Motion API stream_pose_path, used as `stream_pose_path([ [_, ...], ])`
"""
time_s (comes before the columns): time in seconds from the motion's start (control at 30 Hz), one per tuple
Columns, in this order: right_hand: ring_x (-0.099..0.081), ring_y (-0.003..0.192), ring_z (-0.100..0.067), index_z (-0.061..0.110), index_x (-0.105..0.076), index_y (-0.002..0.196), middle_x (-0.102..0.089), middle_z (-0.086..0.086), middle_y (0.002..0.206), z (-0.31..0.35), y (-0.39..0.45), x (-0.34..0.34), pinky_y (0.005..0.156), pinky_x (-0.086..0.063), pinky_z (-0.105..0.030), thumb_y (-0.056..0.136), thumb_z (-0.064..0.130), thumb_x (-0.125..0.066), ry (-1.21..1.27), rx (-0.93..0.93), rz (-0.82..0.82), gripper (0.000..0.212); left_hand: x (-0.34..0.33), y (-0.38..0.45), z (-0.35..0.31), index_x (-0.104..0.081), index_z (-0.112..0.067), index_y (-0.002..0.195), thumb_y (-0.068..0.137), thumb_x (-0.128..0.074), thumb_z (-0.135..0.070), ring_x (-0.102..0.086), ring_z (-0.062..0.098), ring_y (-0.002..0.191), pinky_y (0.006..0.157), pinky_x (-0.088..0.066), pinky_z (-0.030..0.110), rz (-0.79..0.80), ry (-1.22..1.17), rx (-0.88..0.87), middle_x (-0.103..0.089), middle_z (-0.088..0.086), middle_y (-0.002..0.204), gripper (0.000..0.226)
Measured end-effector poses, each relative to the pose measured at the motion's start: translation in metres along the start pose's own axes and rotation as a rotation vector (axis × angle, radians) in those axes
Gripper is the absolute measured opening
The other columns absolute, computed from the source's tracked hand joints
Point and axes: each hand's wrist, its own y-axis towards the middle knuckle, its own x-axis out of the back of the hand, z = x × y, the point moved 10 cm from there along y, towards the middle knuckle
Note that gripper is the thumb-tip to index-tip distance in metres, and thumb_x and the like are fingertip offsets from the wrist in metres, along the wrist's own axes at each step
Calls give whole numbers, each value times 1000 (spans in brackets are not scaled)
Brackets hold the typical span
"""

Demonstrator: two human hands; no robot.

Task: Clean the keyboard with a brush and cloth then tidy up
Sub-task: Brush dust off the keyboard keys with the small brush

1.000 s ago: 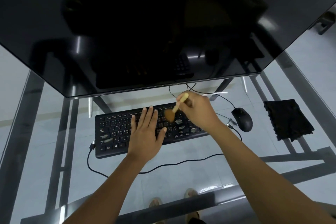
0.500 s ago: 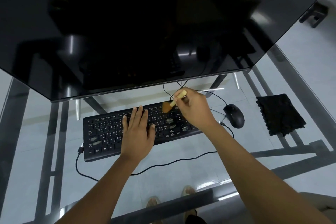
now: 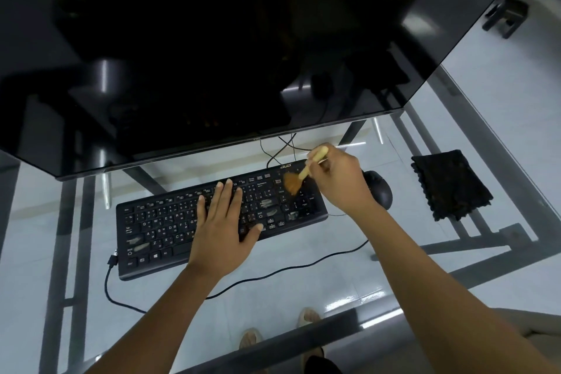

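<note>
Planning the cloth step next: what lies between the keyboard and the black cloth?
The black mouse, partly behind the right hand, then bare glass, in the head view.

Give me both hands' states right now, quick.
Left hand: open, straight fingers resting flat on the black wired keyboard.
Right hand: holding the small wooden-handled brown-bristle brush.

Dim, cool light is filling the wide-angle view, which is bending straight lines toward the edges. The large glossy black monitor screen (image 3: 212,48) is swallowing the upper half, catching pale glare streaks at ten and one o'clock. The clear glass table (image 3: 303,276) is glinting at five o'clock. The orange brush bristles (image 3: 292,183) are blurring slightly.
</note>
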Motion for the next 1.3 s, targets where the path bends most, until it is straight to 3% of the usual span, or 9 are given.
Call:
stream_pose_path([
  [0.1,-67,70,-11,16,-61,94,-70,-2,81,-7,-2,22,64,-51,-11,93,14,-59,110,-18,-146,3,1,0,-3,-28,-11,150,87,-30,-70,1,19,149,119,1,49,9,9,7,-12,7,161,87],
  [0.17,-69,71,-11,16,-62,90,-70,-2,77,-10,-1,9,67,-55,-19,93,15,-60,127,-45,-14,3,1,1,-3,-27,-10,150,87,-30,-69,2,19,149,119,1,50,17,5,17,-11,7,161,86],
  [0.3,-60,65,0,11,-60,92,-64,3,80,-1,-4,19,59,-42,-4,93,12,-58,10,18,-120,3,0,1,-3,-25,-10,151,88,-28,-68,5,19,149,119,1,51,32,5,30,-8,7,162,86],
  [0.47,-59,62,-7,14,-60,87,-63,5,75,5,-5,6,55,-43,-12,91,14,-58,-59,52,54,5,0,0,-4,-25,-10,151,86,-30,-71,2,20,149,119,0,50,30,12,25,-9,8,162,89],
  [0.67,-60,62,-2,13,-59,90,-64,6,78,0,-12,20,56,-43,-8,92,13,-57,-38,46,-47,3,0,-3,-5,-24,-11,151,85,-32,-72,4,20,149,119,0,49,31,18,23,-8,8,162,91],
  [0.8,-61,65,-12,14,-57,87,-65,1,83,0,-21,12,62,-52,-29,93,14,-54,-178,88,-15,7,0,-5,-5,-23,-11,151,84,-32,-72,4,20,149,119,1,49,37,17,26,-8,8,162,91],
  [0.97,-56,61,-6,15,-59,89,-58,10,73,-2,-22,19,58,-46,-12,91,14,-57,-97,21,7,3,0,-6,-6,-22,-10,151,83,-30,-72,4,20,149,119,3,48,37,23,19,-8,8,162,92],
  [1.1,-61,72,-17,13,-61,94,-63,-1,90,-4,-29,17,68,-54,-33,95,15,-52,-202,85,-50,10,-1,-9,-5,-23,-10,151,84,-27,-72,5,19,149,119,3,48,44,22,20,-8,8,162,92],
  [1.3,-61,68,-3,17,-59,91,-65,-1,90,5,-24,15,63,-47,-8,93,9,-56,-85,58,-72,9,1,-21,2,-22,-9,152,87,-23,-69,5,15,149,120,1,49,44,9,32,-6,5,162,89],
])
